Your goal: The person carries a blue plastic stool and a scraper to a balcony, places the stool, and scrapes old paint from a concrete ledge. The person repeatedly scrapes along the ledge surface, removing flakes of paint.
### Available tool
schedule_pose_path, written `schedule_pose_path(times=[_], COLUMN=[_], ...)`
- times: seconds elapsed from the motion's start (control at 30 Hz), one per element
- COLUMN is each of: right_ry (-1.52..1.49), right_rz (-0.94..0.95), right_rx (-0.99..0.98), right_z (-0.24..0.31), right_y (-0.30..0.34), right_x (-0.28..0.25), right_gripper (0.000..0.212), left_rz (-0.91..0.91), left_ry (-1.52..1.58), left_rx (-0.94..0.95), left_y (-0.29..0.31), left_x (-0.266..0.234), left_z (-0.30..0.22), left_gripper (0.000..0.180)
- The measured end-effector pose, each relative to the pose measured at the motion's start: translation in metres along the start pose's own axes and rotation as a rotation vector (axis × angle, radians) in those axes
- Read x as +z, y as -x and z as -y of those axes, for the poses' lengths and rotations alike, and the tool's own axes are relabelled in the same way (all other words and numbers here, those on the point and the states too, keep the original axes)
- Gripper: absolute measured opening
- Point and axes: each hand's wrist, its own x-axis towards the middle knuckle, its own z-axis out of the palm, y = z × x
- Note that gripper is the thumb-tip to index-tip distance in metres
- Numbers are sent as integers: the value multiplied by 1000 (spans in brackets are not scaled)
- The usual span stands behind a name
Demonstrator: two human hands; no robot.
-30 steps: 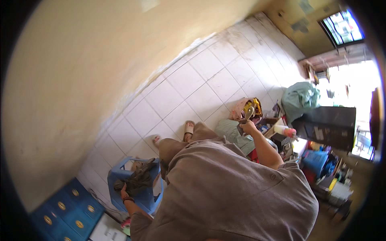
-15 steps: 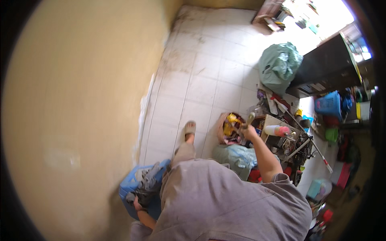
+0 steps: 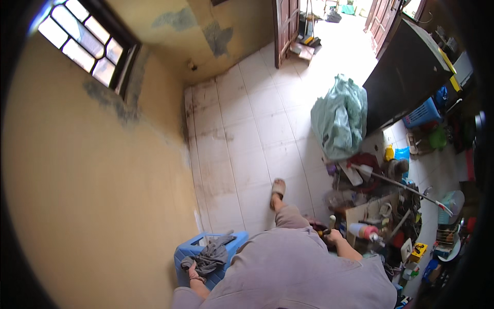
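Note:
My left hand (image 3: 194, 274) is closed on a crumpled dark grey cloth (image 3: 212, 255), which lies over a blue plastic stool (image 3: 184, 252) beside the left wall. Whether those fingers also grip the stool is hidden. My right hand (image 3: 334, 237) is wrapped round a small tool with a pale, rounded end (image 3: 332, 221) sticking up; its kind cannot be made out. That hand is beside the pile of household goods at the right, near a white bottle with a pink cap (image 3: 363, 230).
White floor tiles (image 3: 247, 154) stretch ahead to an open door (image 3: 285, 31). A large green plastic bag (image 3: 339, 118) stands by a dark cabinet (image 3: 406, 77). A long pole (image 3: 396, 183) slants across the clutter. My sandalled foot (image 3: 278, 190) is forward.
The view has tipped up, bringing in the window and the doors. I am nearer the green bag, and the blue stool and cloth have come along with my left hand. My right hand keeps its tool.

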Motion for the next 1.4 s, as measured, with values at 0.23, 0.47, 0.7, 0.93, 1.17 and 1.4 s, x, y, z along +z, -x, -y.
schedule_pose_path(times=[0.23,0.47,0.7,0.93,1.17,1.4], right_ry=[-429,-646,-1121,-1179,-1060,-901], right_rz=[-300,-561,-544,-628,-814,-672], right_rx=[-202,-192,76,187,-40,-50], right_z=[111,233,300,345,346,359], right_y=[-167,-222,-221,-276,-422,-509], right_x=[-194,-375,-389,-486,-633,-890], right_gripper=[27,30,31,32,31,32], left_rz=[206,361,454,605,622,415], left_ry=[-211,-497,-702,-721,-733,-697], left_rx=[193,315,307,242,361,169], left_y=[-86,-132,-95,-82,-34,41], left_x=[304,606,852,1089,1238,1366], left_z=[-190,-322,-422,-497,-507,-496], left_gripper=[55,50,57,45,44,52])
